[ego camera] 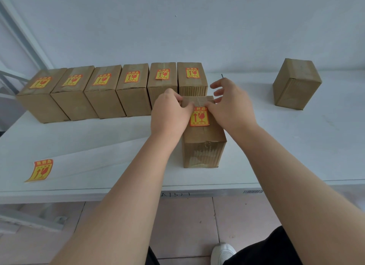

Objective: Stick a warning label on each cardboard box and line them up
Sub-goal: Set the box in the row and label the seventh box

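Note:
A cardboard box (204,146) stands on the white table in front of me, with a yellow and orange warning label (199,116) on its top. My left hand (169,110) grips the box's far left top edge, thumb at the label's upper left corner. My right hand (231,104) presses the label's upper right corner with its thumb, the other fingers spread above. Behind, several labelled boxes (102,91) stand side by side in a row. One box without a label (296,85) stands apart at the far right.
A loose warning label (40,170) lies on the white table (296,146) near its front left edge. A wall runs close behind the row. A metal frame stands at the far left. Below the table edge are floor tiles and a white shoe.

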